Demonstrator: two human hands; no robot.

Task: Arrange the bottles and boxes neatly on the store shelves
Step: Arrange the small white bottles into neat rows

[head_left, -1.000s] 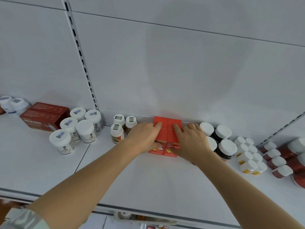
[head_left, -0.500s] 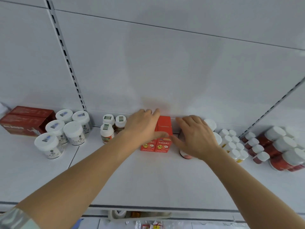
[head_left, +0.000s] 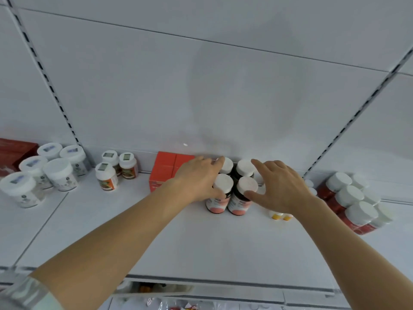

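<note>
Several dark bottles with white caps and pink labels stand in a tight block at the back of the white shelf. My left hand presses against the block's left side, fingers reaching to the back bottle and thumb at the front one. On the block's right side my right hand has its fingers spread, the thumb touching the front right bottle's cap. Two red boxes stand side by side just left of my left hand, against the back wall.
White-lidded jars and small orange-labelled bottles stand at the left, with a red carton beyond. Red bottles with white caps crowd the right. Small yellow bottles show under my right wrist. The shelf's front edge runs below.
Both hands have left the red boxes and shifted right onto the block of dark bottles. The view has also turned to the right.
</note>
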